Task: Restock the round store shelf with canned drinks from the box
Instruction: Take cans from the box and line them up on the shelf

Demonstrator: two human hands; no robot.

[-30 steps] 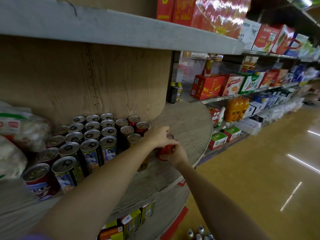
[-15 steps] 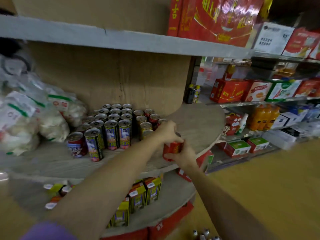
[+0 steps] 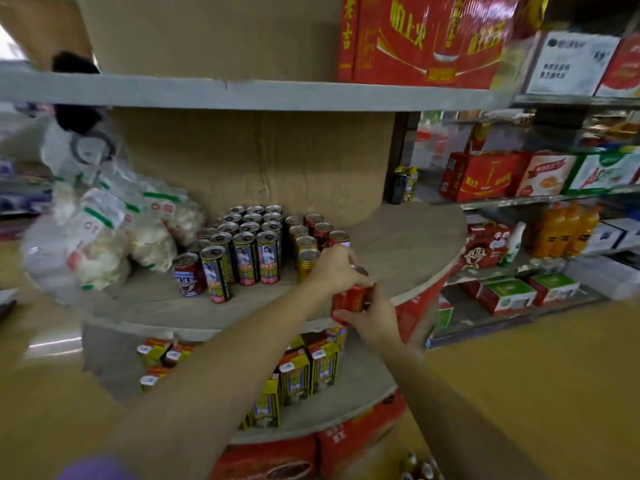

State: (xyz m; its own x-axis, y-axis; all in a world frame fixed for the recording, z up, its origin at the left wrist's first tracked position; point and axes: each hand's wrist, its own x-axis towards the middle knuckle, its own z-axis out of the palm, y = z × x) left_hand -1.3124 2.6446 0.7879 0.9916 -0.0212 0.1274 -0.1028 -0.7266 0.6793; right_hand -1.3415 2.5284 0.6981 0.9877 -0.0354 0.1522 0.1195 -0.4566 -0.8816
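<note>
A red drink can (image 3: pixel 353 300) stands upright at the front of the round wooden shelf (image 3: pixel 408 244), right of the stocked cans. My left hand (image 3: pixel 336 268) grips its top from above. My right hand (image 3: pixel 374 315) curls round its lower side from the front. Behind and to the left stand several tall yellow-and-black cans (image 3: pixel 247 252), gold cans (image 3: pixel 306 252) and red cans (image 3: pixel 323 230) in rows. One short red-and-blue can (image 3: pixel 188 275) stands at the front left. The box is not in view.
White bagged goods (image 3: pixel 104 233) fill the shelf's left side. A lower round tier (image 3: pixel 332 407) holds yellow drink cartons (image 3: pixel 294 372). Red cartons (image 3: pixel 426 39) sit on the tier above. Wall shelves (image 3: pixel 540 199) with boxes and orange bottles run along the right. Bottle tops (image 3: pixel 420 469) show at the bottom edge.
The view has pulled back and down from the shelf, showing more of the tiers. Both hands stay on the red can, now nearer the shelf's front edge.
</note>
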